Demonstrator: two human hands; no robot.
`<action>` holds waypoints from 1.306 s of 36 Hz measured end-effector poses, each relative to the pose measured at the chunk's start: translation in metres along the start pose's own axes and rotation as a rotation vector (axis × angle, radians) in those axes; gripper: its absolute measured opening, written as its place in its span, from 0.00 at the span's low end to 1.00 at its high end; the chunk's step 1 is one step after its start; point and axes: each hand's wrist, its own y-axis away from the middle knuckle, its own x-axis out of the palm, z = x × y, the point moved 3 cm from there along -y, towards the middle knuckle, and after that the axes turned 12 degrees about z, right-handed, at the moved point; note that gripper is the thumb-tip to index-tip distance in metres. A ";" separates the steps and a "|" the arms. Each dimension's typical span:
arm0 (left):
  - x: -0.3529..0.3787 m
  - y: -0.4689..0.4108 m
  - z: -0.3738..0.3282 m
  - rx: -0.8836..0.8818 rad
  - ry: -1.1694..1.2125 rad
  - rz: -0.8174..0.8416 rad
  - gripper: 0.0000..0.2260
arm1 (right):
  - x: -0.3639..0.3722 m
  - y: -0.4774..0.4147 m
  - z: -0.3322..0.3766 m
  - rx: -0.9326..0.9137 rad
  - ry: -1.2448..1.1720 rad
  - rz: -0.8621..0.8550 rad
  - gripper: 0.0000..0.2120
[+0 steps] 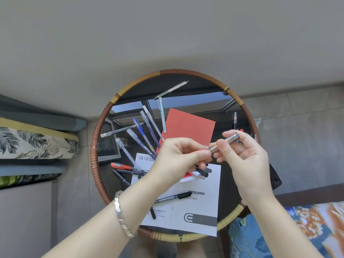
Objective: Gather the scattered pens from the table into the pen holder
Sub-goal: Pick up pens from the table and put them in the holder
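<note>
Both hands hold one silver pen (224,143) above the round glass table (96,144). My right hand (242,157) grips its barrel. My left hand (178,159) pinches its left end. Several pens lie scattered on the glass: a blue pen (141,130), clear pens (128,155), a pale green pen (162,114), a grey-white pen (172,89), a red pen (121,166), and a black marker (173,197). A black mesh pen holder (275,178) shows at the table's right edge, mostly hidden behind my right wrist.
A red card (188,125) and white printed sheets (197,211) lie under the pens. Another pen (235,120) lies near the right rim. A leaf-patterned cushion (37,144) is at the left; a blue and orange cushion (290,231) is at the lower right.
</note>
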 end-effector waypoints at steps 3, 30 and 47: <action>-0.008 -0.001 0.001 -0.029 -0.068 0.069 0.07 | 0.002 0.003 -0.001 -0.028 0.050 0.077 0.04; -0.034 -0.005 0.095 -0.138 -0.903 -0.165 0.39 | 0.003 0.003 -0.085 -0.159 0.572 -0.079 0.22; -0.031 -0.001 0.093 -0.090 -0.866 -0.126 0.38 | 0.024 0.020 -0.120 -0.397 0.821 0.166 0.07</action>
